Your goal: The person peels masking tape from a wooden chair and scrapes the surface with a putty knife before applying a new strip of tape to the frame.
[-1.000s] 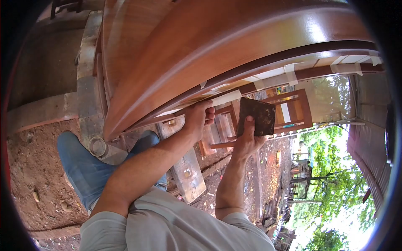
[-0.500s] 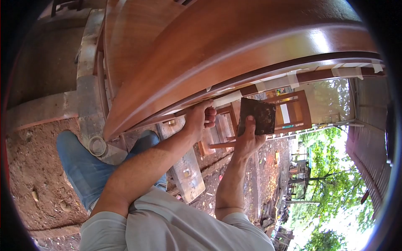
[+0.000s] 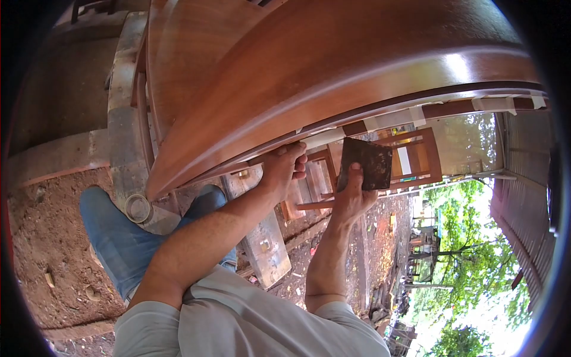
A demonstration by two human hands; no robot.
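Gripping the dark square plate [image 3: 375, 162] just beside the lower edge of the wooden panel [image 3: 333, 65], the right hand [image 3: 352, 205] could let a corner drift up and scratch the panel's glossy finish. The left hand [image 3: 285, 169], fingers curled, sits against that same edge near the pale tape [image 3: 325, 138]; whether it pinches the tape I cannot tell, but an uneven tug could tear it.
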